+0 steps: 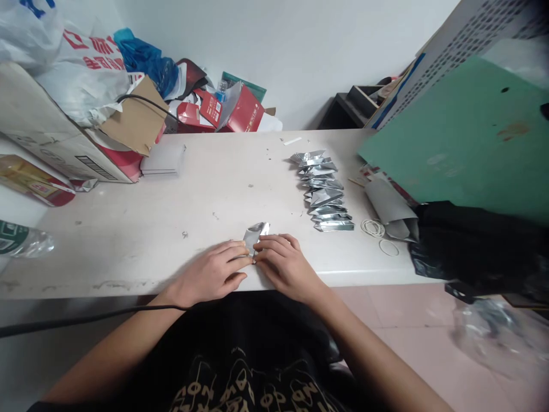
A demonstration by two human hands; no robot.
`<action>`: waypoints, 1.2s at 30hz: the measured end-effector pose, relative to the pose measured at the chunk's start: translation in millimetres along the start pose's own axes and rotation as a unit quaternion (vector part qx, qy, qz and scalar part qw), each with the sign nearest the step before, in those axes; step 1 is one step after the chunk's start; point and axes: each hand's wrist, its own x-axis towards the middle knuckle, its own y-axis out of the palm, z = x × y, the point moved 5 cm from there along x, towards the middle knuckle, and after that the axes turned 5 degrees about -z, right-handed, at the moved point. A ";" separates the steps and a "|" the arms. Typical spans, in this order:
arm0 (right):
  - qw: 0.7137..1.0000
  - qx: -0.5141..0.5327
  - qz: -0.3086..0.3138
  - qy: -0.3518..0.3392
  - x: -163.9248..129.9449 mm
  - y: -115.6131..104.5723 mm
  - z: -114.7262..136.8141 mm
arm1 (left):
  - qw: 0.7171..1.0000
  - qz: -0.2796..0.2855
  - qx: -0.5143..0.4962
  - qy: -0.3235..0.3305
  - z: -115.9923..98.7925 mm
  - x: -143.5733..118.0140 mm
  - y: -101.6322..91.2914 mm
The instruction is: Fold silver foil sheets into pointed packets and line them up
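Observation:
A small silver foil packet (255, 233) lies on the white table (214, 189) near its front edge. My left hand (212, 273) and my right hand (285, 264) rest side by side on the table, their fingertips pinching the near end of this packet. Farther right and back, a row of several more silver foil packets (323, 191) lies overlapping on the tabletop, apart from both hands.
Rubber bands (380, 236) and a grey folded sheet (392, 209) lie right of the row, under a green board (467, 137). A black bag (476, 246) sits at the right edge. Cardboard box (47, 131), plastic bags and red boxes (227, 109) crowd the back left. A plastic bottle (21, 240) lies far left.

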 end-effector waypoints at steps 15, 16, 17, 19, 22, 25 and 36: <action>0.979 -0.053 -0.064 0.184 -8.8 10.0 -3.6 | 0.999 -0.026 0.027 -0.006 -11.3 0.3 1.5; 0.979 -0.044 -0.076 0.182 -8.7 10.2 -3.4 | 0.999 -0.024 0.029 -0.003 -11.1 0.2 1.4; 0.979 -0.036 -0.084 0.180 -8.6 10.4 -3.3 | 0.999 -0.023 0.033 0.000 -11.0 0.1 1.3; 0.979 -0.031 -0.091 0.177 -8.5 10.6 -3.3 | 0.999 -0.022 0.043 0.005 -11.0 0.3 1.0; 0.978 -0.035 -0.085 0.185 -8.4 11.2 -3.5 | 0.998 -0.020 0.055 0.012 -11.5 1.0 0.8; 0.977 -0.040 -0.082 0.193 -7.8 11.2 -2.9 | 0.998 -0.017 0.062 0.017 -12.0 1.5 1.1; 0.971 -0.078 -0.028 0.224 -7.7 15.2 -5.9 | 0.999 -0.007 0.049 0.009 -11.2 2.1 2.6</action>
